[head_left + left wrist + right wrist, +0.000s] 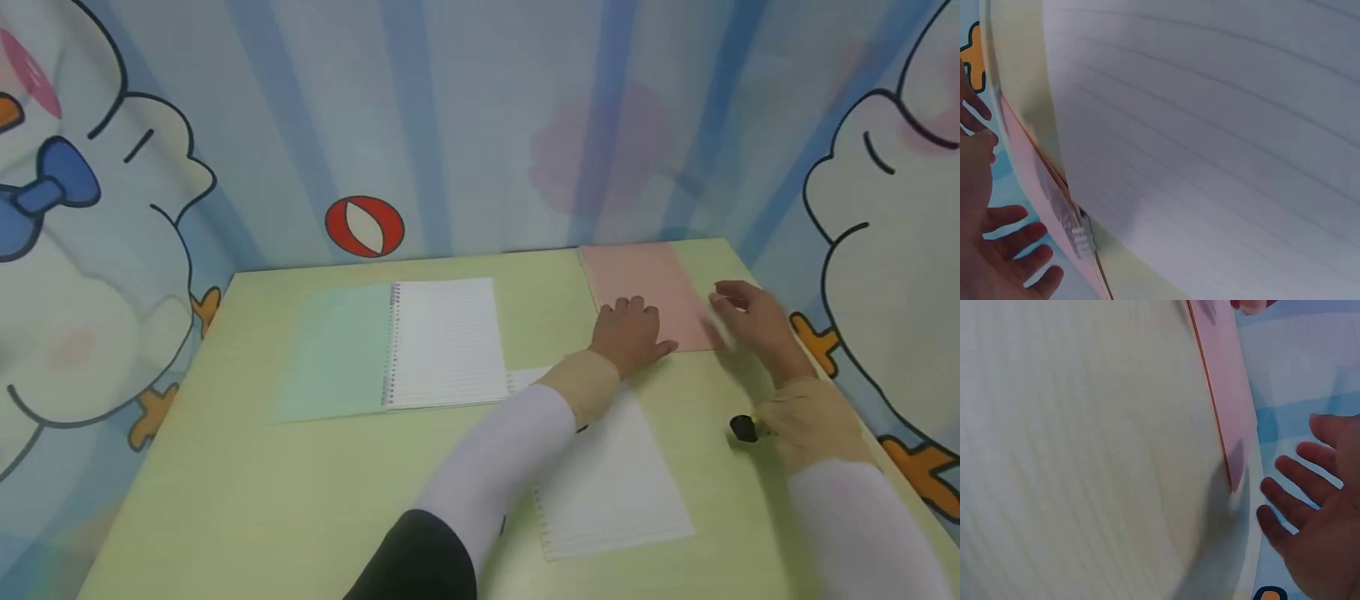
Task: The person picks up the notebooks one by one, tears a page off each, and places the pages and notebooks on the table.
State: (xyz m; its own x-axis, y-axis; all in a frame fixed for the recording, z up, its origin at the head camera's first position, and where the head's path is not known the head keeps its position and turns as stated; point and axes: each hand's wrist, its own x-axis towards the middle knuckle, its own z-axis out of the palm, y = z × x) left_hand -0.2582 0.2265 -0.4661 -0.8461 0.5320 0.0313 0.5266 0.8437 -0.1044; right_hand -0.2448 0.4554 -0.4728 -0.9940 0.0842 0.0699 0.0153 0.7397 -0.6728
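A pink notebook (pixel 637 279) lies shut at the back right of the table. My left hand (pixel 630 333) is over its near edge, fingers extended forward and thumb out to the right; whether it touches the cover I cannot tell. To the notebook's right, my right hand (pixel 761 329) hovers apart from it; in the right wrist view its fingers (pixel 1288 500) are spread with nothing held. Beneath my left forearm lies a loose lined sheet (pixel 630 492) with a perforated left edge. The left wrist view shows the notebook's spiral binding (pixel 1083 240).
An open spiral notebook (pixel 450 350) with a mint-green cover (pixel 333 354) lies left of centre. A small black item (pixel 743 428) shows beside my right wrist. Printed cartoon walls (pixel 480 125) enclose the back and sides of the pale yellow table (pixel 300 500).
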